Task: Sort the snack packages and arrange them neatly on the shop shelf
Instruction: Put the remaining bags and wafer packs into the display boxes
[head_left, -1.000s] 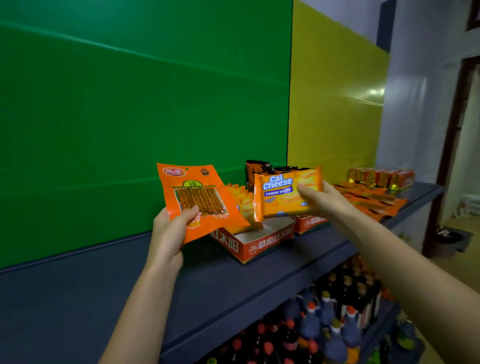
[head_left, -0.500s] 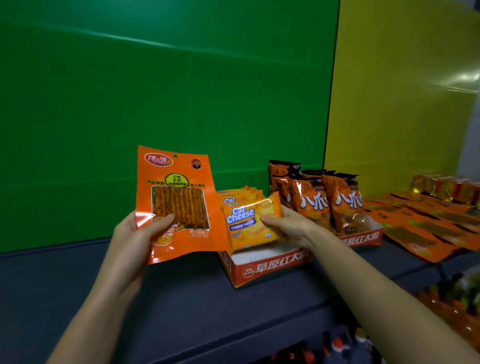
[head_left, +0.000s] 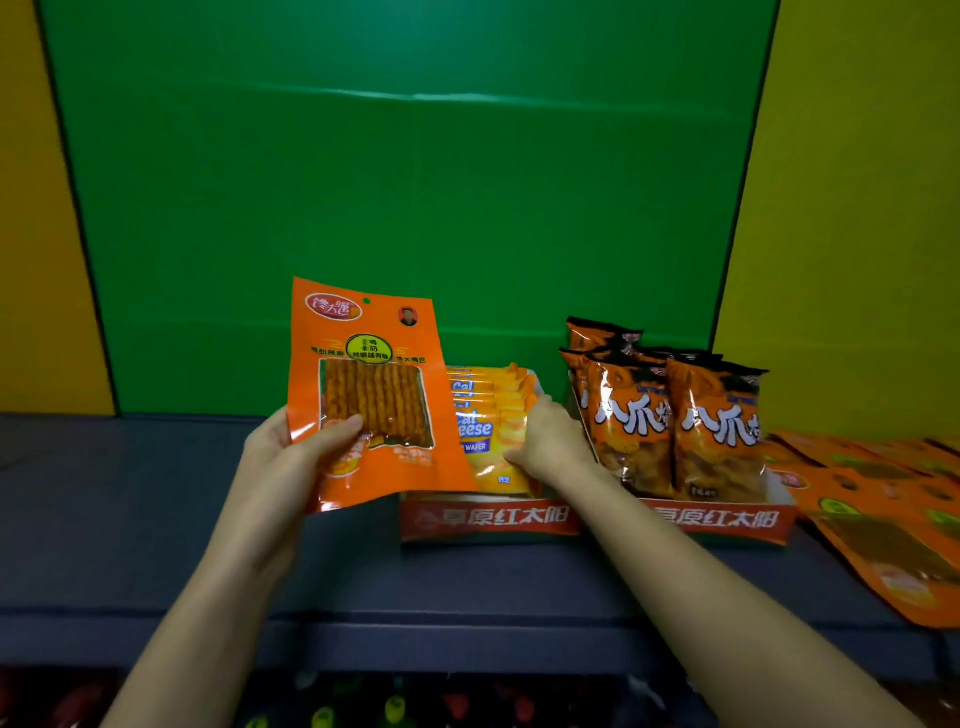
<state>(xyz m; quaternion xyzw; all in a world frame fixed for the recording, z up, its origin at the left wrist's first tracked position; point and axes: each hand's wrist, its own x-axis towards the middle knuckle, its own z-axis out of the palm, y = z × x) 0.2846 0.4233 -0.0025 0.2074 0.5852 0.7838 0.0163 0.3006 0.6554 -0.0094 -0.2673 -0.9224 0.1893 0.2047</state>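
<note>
Holding, left hand (head_left: 291, 457): grips the lower left part of an orange stick-snack pouch (head_left: 371, 395), thumb on the front over the clear window, fingers behind; the pouch stands upright in the centre-left of the frame, raised above the shelf.
Right hand (head_left: 545, 441): closed on the right edge of the front cheese wafer pack (head_left: 485, 447), at the centre of the frame, thumb below and fingers at the top corner.
Bottles (head_left: 395, 706): blurred coloured caps along the bottom edge of the frame, under the shelf.
Shelf (head_left: 156, 519): dark blue-grey board across the lower half of the frame.
Left carton tray (head_left: 488, 519): red front with white characters, at the centre; it holds the row of yellow wafer packs, standing one behind the other.
Right carton tray (head_left: 727, 519): just beside the left one, touching it; orange and black chip bags (head_left: 717, 426) stand upright in it.
Flat orange pouches (head_left: 893, 519): lie overlapping on the shelf at the right edge of the frame.
Back wall: green panel (head_left: 405, 182) in the middle, yellow panels (head_left: 857, 208) at both sides.
</note>
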